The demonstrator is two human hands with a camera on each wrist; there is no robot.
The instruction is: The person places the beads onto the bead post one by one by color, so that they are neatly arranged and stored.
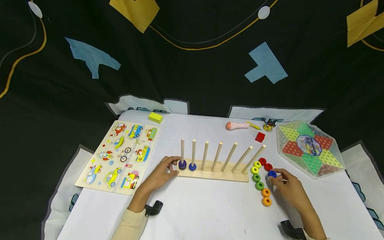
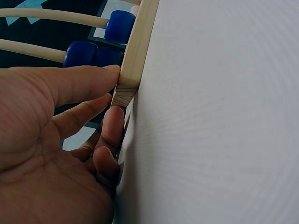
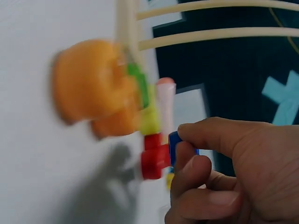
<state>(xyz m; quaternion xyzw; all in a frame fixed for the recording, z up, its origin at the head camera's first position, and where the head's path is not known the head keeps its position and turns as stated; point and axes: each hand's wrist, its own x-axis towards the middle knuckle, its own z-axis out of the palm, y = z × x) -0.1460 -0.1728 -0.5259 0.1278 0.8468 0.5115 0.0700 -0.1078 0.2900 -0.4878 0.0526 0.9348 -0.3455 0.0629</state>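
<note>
A wooden peg stand [image 1: 216,175] with several upright pegs lies across the middle of the table. Dark blue-purple rings [image 1: 182,165] are stacked on its leftmost peg, and one blue ring [image 1: 192,167] sits on the second. My left hand [image 1: 160,173] holds the stand's left end between thumb and fingers; the left wrist view shows the thumb against the base corner [image 2: 131,70]. Between thumb and forefinger, my right hand [image 1: 289,188] pinches a blue ring [image 1: 272,174], beside red rings [image 1: 268,167]. Fingers partly hide that ring in the right wrist view.
Yellow rings [image 1: 254,170], green rings [image 1: 256,177] and orange rings [image 1: 266,201] line up right of the stand. A picture puzzle board [image 1: 120,156] lies left, a star-patterned game box [image 1: 310,148] right. Behind are a yellow block [image 1: 155,117], pink microphone-like toy [image 1: 237,125] and red block [image 1: 260,137].
</note>
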